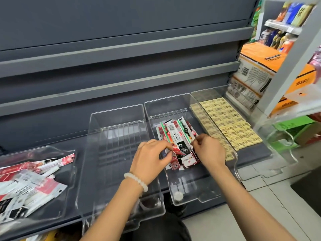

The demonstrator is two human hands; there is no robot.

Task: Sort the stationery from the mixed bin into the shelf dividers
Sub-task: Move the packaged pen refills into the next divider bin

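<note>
Over the middle clear divider tray (189, 105), long pen packets (175, 145) are being pinched from both sides: the left hand (149, 159) at a red packet end, the right hand (207, 150) at the fanned pile's edge. More packets are lying in the mixed bin (69, 171), far left on the shelf (52, 141).
</note>
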